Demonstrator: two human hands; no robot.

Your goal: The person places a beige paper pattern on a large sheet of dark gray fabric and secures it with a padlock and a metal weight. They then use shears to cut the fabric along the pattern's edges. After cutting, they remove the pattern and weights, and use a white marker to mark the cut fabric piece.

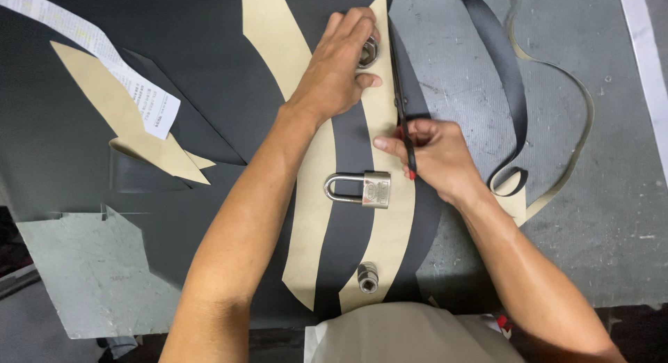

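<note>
My left hand (342, 64) lies flat on a curved tan paper pattern (390, 217), fingers spread beside a round metal weight (368, 52) at the pattern's top. My right hand (435, 154) grips a thin dark cutting tool with a red end (406, 133), its blade running along the right edge of the tan pattern over black sheet material (209, 98). A steel padlock (362, 189) lies on the pattern just left of my right hand. A small metal cylinder (367, 277) rests lower on the pattern.
A long cut strip of black material with tan backing (511, 91) curls on the grey mat (612, 196) at right. Another tan pattern piece (125, 116) and a printed white paper slip (104, 57) lie at left. A grey sheet (90, 272) sits bottom left.
</note>
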